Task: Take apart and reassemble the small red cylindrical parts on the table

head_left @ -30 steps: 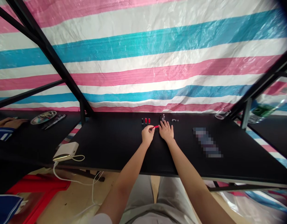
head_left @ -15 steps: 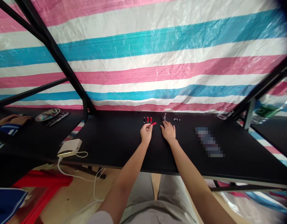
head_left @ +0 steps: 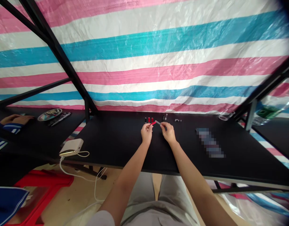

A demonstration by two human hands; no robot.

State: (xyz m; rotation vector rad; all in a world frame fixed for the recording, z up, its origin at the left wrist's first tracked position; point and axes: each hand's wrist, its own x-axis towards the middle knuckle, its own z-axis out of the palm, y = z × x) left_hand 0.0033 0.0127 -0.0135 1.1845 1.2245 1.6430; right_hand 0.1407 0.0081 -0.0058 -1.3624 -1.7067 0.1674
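My left hand [head_left: 146, 134] is pinched around a small red tube-like piece [head_left: 153, 123], which tilts up to the right. My right hand [head_left: 168, 132] grips a slim clear, greyish tube [head_left: 158, 122] between thumb and fingers. Its left end meets or nearly meets the red piece; I cannot tell whether they are joined. Just beyond my left hand stand a short black piece [head_left: 145, 120] and two red pieces [head_left: 149, 120]. Past my right hand are a small black piece [head_left: 163, 117] and a clear piece [head_left: 166, 116]. Several tiny silvery pieces [head_left: 178, 120] lie to the right.
A blurred-out flat object [head_left: 210, 142] lies at right on the black table [head_left: 116, 141]. A white box with a cable [head_left: 71, 147] sits at the left edge. Another person's hands [head_left: 16, 120] rest far left, near a metal plate [head_left: 49, 115] and pens [head_left: 60, 120].
My right hand has picked up a clear tube from the table and brought it left to the red piece. My left hand stays nearly in place, still holding the red piece.
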